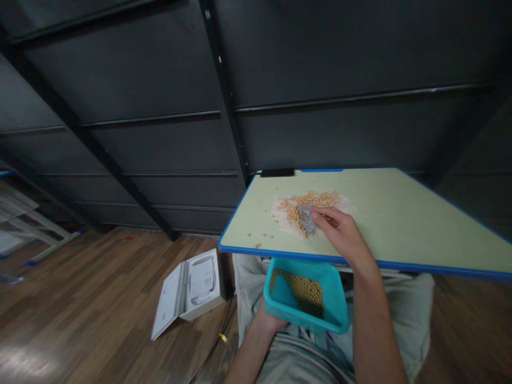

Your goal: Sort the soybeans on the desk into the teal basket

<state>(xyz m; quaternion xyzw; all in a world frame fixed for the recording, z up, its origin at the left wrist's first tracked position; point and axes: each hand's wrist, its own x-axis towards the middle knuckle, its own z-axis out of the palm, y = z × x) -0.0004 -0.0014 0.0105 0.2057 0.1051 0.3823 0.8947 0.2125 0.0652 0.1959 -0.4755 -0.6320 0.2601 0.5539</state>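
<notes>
My right hand [336, 226] is closed on a flat, greyish see-through piece [307, 220], which looks like plastic; its exact kind I cannot make out. It touches the tabletop amid soybeans [294, 214] and white grains [282, 217] resembling rice, spread loosely together. Below the table's front edge, my left hand [271, 318] grips a teal plastic basin [343, 304] at its left side, with the fingers hidden beneath it. Many soybeans [306, 290] lie inside the basin, which sits over my lap.
The pale yellow table [404, 213] has a blue edge. A black strip [277, 173] lies along its back edge, near a dark panelled wall [168, 144]. To the left, an open white box [202, 282] rests on the wooden floor [104, 298] beside a cable [214, 349].
</notes>
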